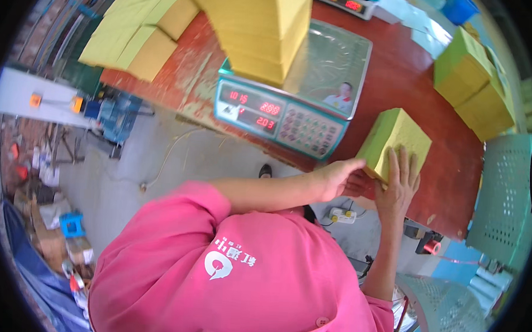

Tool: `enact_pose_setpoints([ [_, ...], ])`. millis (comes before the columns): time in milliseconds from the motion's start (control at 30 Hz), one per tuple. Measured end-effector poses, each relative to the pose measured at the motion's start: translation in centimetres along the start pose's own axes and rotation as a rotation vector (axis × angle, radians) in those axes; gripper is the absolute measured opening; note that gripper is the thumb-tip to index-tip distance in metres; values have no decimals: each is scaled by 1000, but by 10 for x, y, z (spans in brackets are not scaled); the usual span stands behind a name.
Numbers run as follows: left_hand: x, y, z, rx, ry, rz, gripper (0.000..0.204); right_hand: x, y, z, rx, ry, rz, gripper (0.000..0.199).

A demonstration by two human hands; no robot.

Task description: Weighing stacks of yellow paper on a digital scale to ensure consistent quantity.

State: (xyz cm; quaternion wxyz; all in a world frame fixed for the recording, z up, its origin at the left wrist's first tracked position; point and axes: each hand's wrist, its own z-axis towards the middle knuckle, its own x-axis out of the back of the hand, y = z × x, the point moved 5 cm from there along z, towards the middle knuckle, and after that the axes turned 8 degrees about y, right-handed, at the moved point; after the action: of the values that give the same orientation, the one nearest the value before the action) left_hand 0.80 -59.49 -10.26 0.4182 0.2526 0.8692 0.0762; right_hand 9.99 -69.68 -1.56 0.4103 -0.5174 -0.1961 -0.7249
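Observation:
A short stack of yellow paper (392, 133) sits near the front edge of the red table, between my two hands. My left hand (335, 180) grips its near left corner, with the thumb along the side and the other fingers curled in at the lower edge. Across the stack's right face lie the fingers of my right hand (400, 175), its thumb at the near corner. A digital scale (280, 116) with lit red digits stands to the left. On its plate rises a tall yellow paper stack (257, 35), whose top runs out of view.
More yellow paper stacks stand at the far left (141, 33) and far right (474, 83) of the red table (395, 71). A second scale (347, 2) and a blue bin (460, 8) are at the back. A perforated green panel (505, 188) borders the right side.

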Motion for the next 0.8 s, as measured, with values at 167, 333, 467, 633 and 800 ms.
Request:
enact_pose_setpoints([
  [167,28,34,-95,-102,-86,362,45,-34,27,62,91,38,55,79],
  [333,93,46,-154,-340,131,304,44,-89,57,163,210,94,103,84],
  [467,124,43,-202,-524,364,182,41,-121,63,235,316,109,160,87],
  [633,121,77,-251,-797,653,416,27,-149,59,276,298,21,38,92],
  [800,46,176,-321,-1586,843,1323,37,-107,45,269,231,-59,-108,91],
])
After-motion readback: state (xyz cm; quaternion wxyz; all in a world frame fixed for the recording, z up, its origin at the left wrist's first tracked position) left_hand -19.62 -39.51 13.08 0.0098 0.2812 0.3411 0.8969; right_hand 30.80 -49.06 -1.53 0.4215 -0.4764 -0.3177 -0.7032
